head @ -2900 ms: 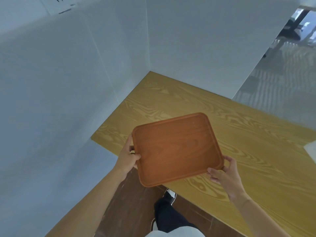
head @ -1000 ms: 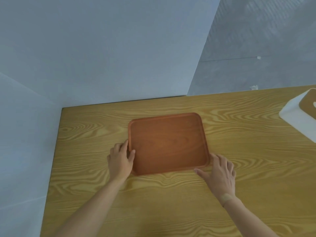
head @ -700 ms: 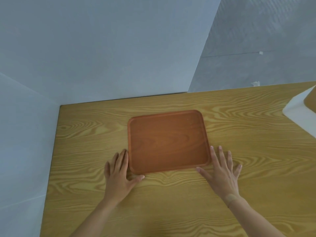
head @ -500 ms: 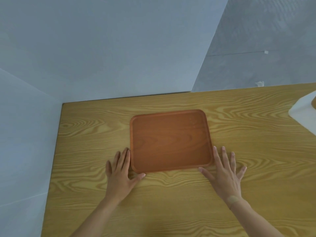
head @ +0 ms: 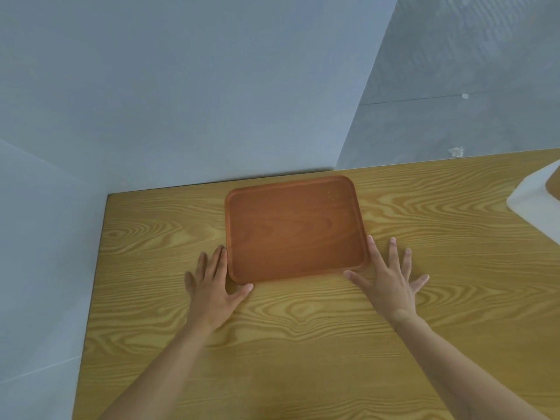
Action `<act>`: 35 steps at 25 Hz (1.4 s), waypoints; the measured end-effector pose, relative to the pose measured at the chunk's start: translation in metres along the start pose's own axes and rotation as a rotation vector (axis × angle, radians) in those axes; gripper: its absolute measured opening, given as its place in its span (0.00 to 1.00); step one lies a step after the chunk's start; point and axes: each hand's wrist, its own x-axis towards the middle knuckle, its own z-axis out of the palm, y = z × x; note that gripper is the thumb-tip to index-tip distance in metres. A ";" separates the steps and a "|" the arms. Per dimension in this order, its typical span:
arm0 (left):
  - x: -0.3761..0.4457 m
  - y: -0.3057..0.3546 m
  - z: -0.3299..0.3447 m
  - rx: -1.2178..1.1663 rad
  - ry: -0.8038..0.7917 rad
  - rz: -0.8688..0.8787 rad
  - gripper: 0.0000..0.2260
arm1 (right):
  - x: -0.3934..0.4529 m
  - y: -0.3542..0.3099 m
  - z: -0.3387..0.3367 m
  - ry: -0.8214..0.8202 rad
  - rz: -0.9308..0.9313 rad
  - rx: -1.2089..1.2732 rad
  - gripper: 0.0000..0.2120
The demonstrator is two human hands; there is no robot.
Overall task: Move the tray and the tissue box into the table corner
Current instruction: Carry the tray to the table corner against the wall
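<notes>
A reddish-brown wooden tray [head: 294,228] lies flat on the light wooden table [head: 303,344], its far edge close to the back wall. My left hand [head: 212,289] rests flat on the table at the tray's near left corner, fingers spread, touching its edge. At the tray's near right corner my right hand [head: 391,280] lies flat too, fingers apart. Neither hand grips anything. The white tissue box [head: 536,204] with a wooden top sits at the right edge of view, partly cut off.
White partition walls [head: 181,101] close off the table at the back and on the left, meeting in a corner at the far left. Grey floor [head: 454,86] shows beyond the table at the upper right.
The tray was carried in, set on the table and let go. With both hands flat at its near corners, it has since slid away from me toward the back wall.
</notes>
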 end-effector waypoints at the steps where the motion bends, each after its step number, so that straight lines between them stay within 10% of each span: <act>1: 0.004 0.001 -0.002 0.000 -0.007 -0.003 0.48 | 0.005 -0.003 -0.003 -0.006 0.006 0.003 0.44; 35: 0.018 0.003 -0.016 0.010 -0.041 -0.053 0.37 | 0.024 -0.020 -0.009 -0.044 0.004 -0.063 0.43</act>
